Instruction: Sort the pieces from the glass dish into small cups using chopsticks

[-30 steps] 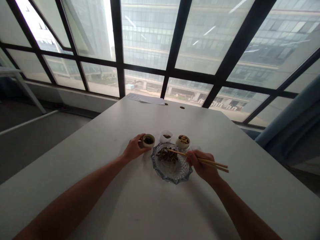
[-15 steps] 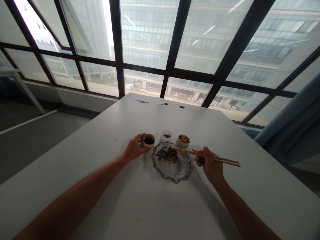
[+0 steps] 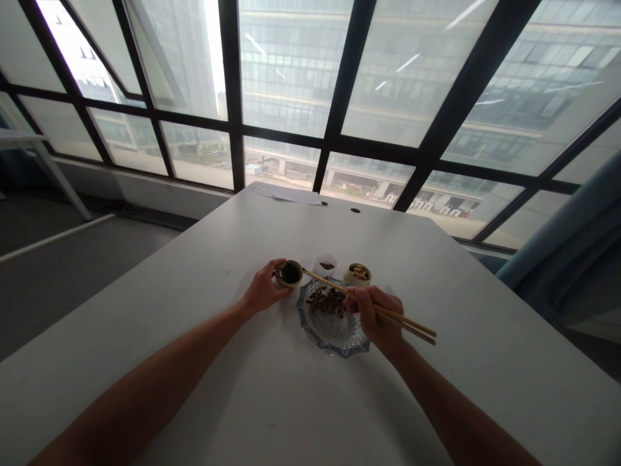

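Note:
My left hand is closed around a small round cup with dark contents, at the left of a clear glass plate with a scalloped rim. In my right hand is a pair of wooden chopsticks, slanting across the plate. Their tips are close to the cup's right rim, with a small dark bit at the end. Dark dried pieces are heaped on the plate. Behind it stand a white cup with brown bits and a pale round cup holding yellowish pieces.
All of this stands on a white table. Paper sheets lie at its far edge, near two round holes. Beyond are dark-framed windows, with a blue curtain at right. Another white table is at far left.
My right hand has moved left with the chopsticks, and their tips have gone from the heap on the plate to the cup in my left hand. The left hand stays nearly still.

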The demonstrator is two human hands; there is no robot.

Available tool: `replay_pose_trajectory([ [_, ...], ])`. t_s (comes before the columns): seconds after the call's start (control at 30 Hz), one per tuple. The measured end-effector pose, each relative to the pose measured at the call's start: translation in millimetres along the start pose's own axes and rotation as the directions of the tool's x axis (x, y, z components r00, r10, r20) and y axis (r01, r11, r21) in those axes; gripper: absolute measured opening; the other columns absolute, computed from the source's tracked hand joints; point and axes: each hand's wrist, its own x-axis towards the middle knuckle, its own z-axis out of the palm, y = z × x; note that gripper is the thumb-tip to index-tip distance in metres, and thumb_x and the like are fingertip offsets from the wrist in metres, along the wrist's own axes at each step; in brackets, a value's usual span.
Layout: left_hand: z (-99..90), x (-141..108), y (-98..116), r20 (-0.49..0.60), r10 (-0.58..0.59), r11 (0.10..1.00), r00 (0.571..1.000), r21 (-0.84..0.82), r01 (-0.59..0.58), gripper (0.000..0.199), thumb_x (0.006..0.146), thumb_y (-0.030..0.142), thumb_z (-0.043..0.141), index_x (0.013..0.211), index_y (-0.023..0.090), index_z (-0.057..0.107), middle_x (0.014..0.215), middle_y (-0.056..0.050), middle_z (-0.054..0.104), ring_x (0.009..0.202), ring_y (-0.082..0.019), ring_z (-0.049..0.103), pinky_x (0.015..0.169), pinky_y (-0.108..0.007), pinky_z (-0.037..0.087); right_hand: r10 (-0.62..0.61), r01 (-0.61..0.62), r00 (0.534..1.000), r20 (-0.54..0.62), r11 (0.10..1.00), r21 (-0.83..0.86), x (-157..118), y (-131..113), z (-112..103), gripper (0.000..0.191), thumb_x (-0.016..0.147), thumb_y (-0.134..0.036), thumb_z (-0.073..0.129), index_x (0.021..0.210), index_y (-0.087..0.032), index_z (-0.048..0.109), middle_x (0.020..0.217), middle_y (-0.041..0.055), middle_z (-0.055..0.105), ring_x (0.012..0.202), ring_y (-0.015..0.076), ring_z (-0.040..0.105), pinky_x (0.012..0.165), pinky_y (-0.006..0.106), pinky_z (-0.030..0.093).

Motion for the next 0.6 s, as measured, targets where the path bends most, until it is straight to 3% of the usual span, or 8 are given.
replay_pose_trajectory([
  [0.23,-1.2,0,2,0.003,0.011,1.000,1.000,0.011,-0.011,0.065,0.068,0.026,0.078,0.127,0.019,0.053,0.123,-0.011,0.066,0.110,-0.024,0.066,0.098,-0.042,0.055,-0.007,0.015,0.980,0.197,0.999,-0.039,17,14,30,0.033,0.098,-0.047,0.057,0.085,-0.020,0.071,0.068,0.0022,0.071,0.060,0.0171,0.066,0.057,0.027,0.051],
  [0.43,-0.8,0,2,0.003,-0.004,1.000,1.000,0.018,0.004,0.065,0.069,0.028,0.078,0.127,0.018,0.053,0.124,-0.012,0.066,0.111,-0.024,0.066,0.098,-0.042,0.055,-0.004,0.019,0.981,0.196,0.997,-0.078,17,12,16,0.033,0.100,-0.044,0.054,0.084,-0.020,0.069,0.070,0.0022,0.069,0.063,0.0171,0.064,0.062,0.027,0.049],
  [0.6,-2.3,0,6,0.005,-0.007,0.999,1.000,0.034,0.007,0.065,0.070,0.032,0.078,0.128,0.019,0.053,0.123,-0.011,0.067,0.111,-0.025,0.066,0.096,-0.044,0.056,-0.113,0.126,0.942,0.315,0.992,-0.019,16,3,13,0.029,0.102,-0.042,0.053,0.088,-0.021,0.069,0.078,0.0030,0.068,0.069,0.0169,0.063,0.066,0.027,0.049],
])
